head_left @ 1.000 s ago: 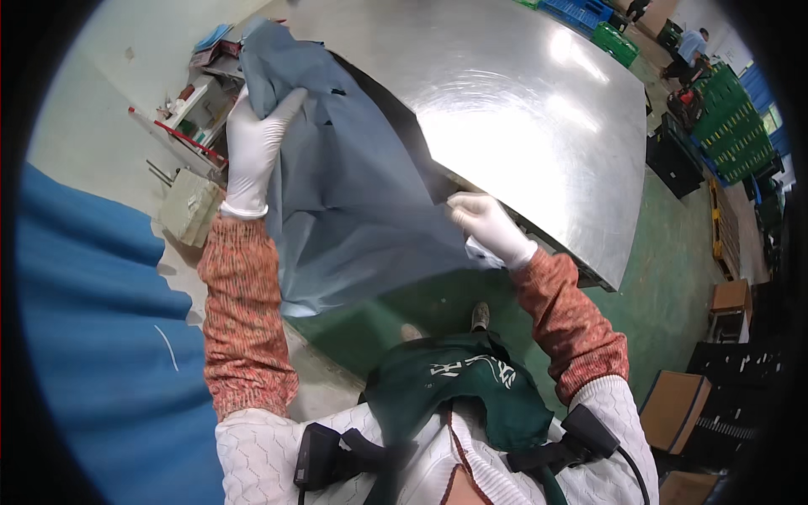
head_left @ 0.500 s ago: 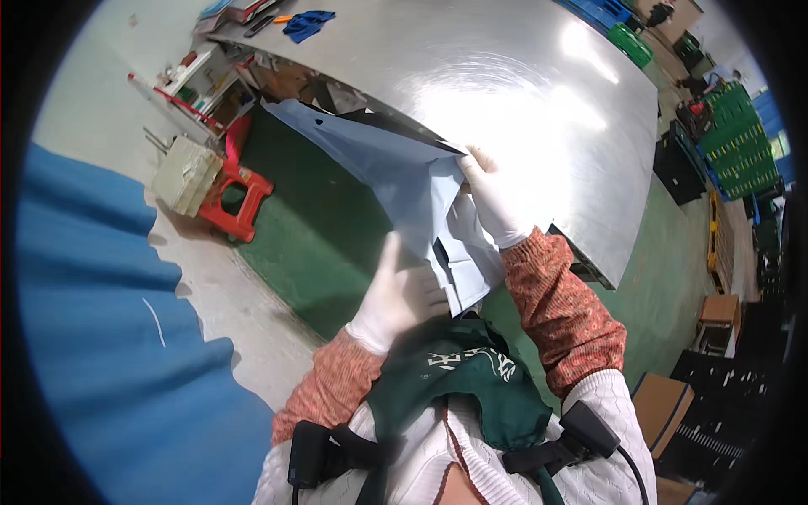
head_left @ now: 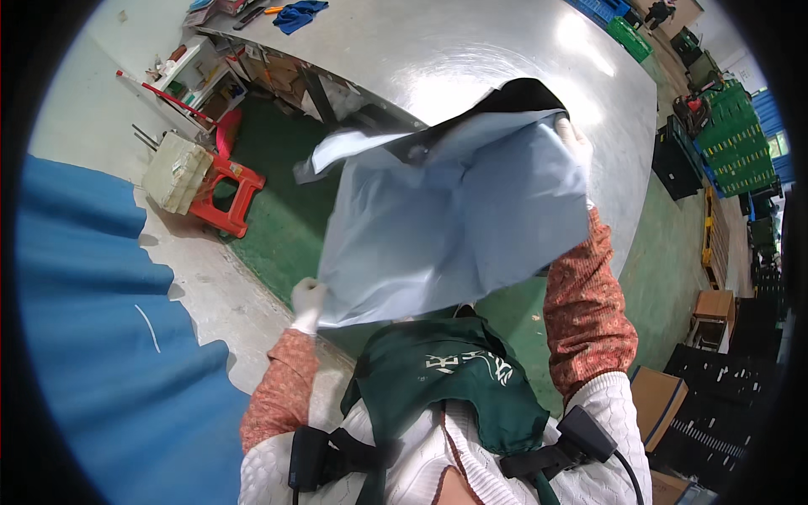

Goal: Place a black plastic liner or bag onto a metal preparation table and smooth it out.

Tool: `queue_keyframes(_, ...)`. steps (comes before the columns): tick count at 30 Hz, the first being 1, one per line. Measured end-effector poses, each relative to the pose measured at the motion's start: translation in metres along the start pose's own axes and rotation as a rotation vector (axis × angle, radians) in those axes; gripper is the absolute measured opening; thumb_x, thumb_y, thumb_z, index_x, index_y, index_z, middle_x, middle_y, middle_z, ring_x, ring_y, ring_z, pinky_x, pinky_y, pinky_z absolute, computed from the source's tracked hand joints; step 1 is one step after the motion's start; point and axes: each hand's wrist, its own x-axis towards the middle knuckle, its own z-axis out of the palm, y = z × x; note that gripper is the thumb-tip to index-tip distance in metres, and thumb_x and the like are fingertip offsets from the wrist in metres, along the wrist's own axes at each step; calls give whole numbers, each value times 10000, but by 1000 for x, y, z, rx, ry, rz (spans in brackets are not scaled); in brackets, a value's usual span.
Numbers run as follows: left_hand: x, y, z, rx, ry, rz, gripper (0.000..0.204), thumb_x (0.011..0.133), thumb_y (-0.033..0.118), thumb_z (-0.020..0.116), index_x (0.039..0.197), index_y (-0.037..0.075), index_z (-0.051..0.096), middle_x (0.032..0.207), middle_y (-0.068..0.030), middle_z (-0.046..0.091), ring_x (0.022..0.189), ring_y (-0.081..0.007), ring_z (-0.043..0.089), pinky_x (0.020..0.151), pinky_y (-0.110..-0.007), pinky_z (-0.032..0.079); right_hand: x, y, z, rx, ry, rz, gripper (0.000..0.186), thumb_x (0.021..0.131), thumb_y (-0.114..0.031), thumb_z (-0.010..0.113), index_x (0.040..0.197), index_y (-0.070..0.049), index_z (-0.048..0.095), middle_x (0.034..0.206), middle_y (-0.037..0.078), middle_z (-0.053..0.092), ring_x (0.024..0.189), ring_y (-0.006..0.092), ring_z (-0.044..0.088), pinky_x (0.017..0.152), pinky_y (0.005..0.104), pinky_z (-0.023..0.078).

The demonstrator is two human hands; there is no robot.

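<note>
A large pale blue-grey sheet, possibly a plastic bag (head_left: 421, 210), is spread out in the air in front of me, its upper edge folded and showing a black side. My gloved left hand (head_left: 308, 300) pinches its lower left corner. My gloved right hand (head_left: 573, 143) grips the upper right edge, with part of the fingers hidden by the sheet. Behind and beyond it stands a steel table (head_left: 454, 46), whose surface is partly covered from view by the sheet.
A blue cloth (head_left: 299, 15) lies on the table. At left are a red stool (head_left: 240, 210) under a pale block, shelves (head_left: 198, 71) and a blue curtain (head_left: 93, 278). Green crates (head_left: 732, 135), a yellow pallet (head_left: 711, 236) and boxes (head_left: 656, 400) stand at right.
The sheet has opened out wide and risen. My right hand has moved up and rightward with its edge; my left hand has moved left and now grips the lower corner.
</note>
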Motion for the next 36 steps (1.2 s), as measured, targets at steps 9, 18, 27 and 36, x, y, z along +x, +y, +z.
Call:
queue_keyframes(9, 45, -12, -84, 1001, 461, 142, 262, 775, 156, 647, 989, 5, 637, 978, -199, 642, 950, -373, 597, 851, -438, 471, 3, 32, -1, -149, -2, -24, 223, 950, -241, 600, 937, -28, 666, 803, -32, 614, 697, 29, 534, 611, 188, 431)
queue_keyframes(18, 16, 281, -2, -457, -440, 412, 127, 921, 101, 604, 975, -12, 626, 883, -21, 640, 818, -79, 603, 758, -231, 486, -63, 32, 85, 97, -243, 118, 215, 917, -176, 630, 775, -14, 628, 741, -60, 555, 693, 22, 462, 631, 197, 401)
queue_keyframes(27, 20, 281, 44, -345, -553, 429, 266, 878, 98, 634, 662, 27, 495, 621, 50, 450, 584, -11, 389, 477, -221, 303, -117, 79, 121, -264, -395, -195, 261, 894, -234, 663, 804, -4, 578, 608, 91, 503, 567, 104, 420, 539, 300, 420)
queue_keyframes(36, 16, 291, 46, -200, -735, 431, 224, 894, 91, 606, 704, -26, 587, 616, 44, 497, 597, -24, 443, 534, -215, 365, -95, 69, 97, -284, -170, 105, 429, 849, -430, 676, 919, -14, 595, 715, 85, 639, 680, 149, 629, 639, 295, 491)
